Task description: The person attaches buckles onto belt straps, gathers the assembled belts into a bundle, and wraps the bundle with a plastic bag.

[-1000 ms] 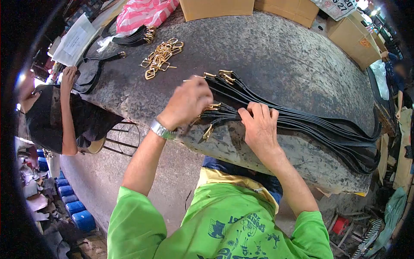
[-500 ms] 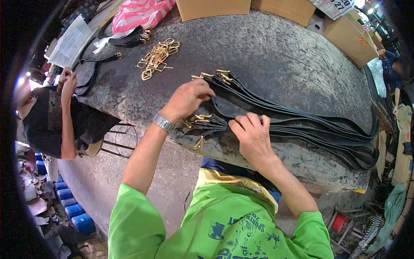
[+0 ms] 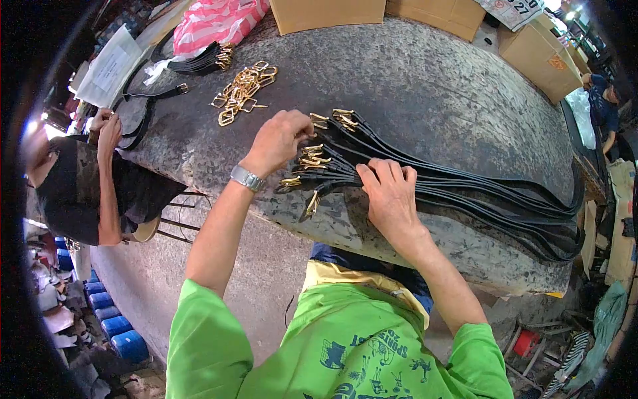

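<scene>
Several black belts (image 3: 465,181) with gold buckles lie lengthwise on the worktable, looped round at their far right ends. My right hand (image 3: 391,198) presses down on the near bundle, its fingers curled over the straps just behind the buckles. To the left, my left hand (image 3: 278,138), wearing a metal watch (image 3: 247,177), has its fingertips pinched beside the upper buckles; what they hold, if anything, is hidden. Gold buckles (image 3: 312,157) of the near bundle fan out below those fingers. Farther back on the table sits a pile of loose gold buckle frames (image 3: 242,92).
Another buckled belt bundle (image 3: 203,60) lies by a pink striped bag (image 3: 219,25). Cardboard boxes (image 3: 325,16) line the back edge. At the left, a co-worker's hands (image 3: 105,128) are beside a belt; another person (image 3: 603,110) is at the far right.
My left hand has moved up and left from the strap to beside the upper buckles. The near bundle's buckles sit closer together and higher. My right hand has stayed nearly in place.
</scene>
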A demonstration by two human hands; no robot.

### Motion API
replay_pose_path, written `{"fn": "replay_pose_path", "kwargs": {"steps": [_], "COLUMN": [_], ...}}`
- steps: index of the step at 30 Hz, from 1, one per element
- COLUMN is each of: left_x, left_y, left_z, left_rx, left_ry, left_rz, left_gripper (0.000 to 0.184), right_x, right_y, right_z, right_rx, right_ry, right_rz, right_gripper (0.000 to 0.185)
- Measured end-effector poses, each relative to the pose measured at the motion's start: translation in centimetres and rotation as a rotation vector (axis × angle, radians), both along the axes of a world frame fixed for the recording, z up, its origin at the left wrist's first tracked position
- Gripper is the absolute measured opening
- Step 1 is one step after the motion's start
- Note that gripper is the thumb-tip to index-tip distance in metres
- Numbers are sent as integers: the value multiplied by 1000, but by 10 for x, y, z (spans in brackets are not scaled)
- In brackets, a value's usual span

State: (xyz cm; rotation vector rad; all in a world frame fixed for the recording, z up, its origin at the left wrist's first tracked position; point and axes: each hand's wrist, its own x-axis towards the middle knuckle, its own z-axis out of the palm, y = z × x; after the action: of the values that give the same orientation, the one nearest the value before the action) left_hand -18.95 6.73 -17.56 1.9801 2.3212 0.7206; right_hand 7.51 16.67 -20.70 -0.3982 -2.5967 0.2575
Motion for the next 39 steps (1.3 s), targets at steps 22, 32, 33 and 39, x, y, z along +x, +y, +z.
{"fn": "replay_pose_path", "kwargs": {"steps": [22, 32, 33, 39], "left_x": [21, 11, 8, 4], "left_y": [43, 61, 61, 71], "left_z": [15, 7, 11, 28], "left_rx": [-242, -68, -127, -98], "left_ry": [-354, 132, 173, 153], "left_rz": [-109, -29, -3, -65], "left_gripper": [18, 17, 17, 39], "right_x": [10, 9, 9, 8], "right_y": [-1, 0, 0, -1], "right_z": [-3, -3, -2, -5], "right_rx": [16, 20, 33, 20], "right_ry": [12, -12, -18, -1], "right_rz": [-12, -43, -41, -41], "right_gripper": [53, 49, 49, 49]}}
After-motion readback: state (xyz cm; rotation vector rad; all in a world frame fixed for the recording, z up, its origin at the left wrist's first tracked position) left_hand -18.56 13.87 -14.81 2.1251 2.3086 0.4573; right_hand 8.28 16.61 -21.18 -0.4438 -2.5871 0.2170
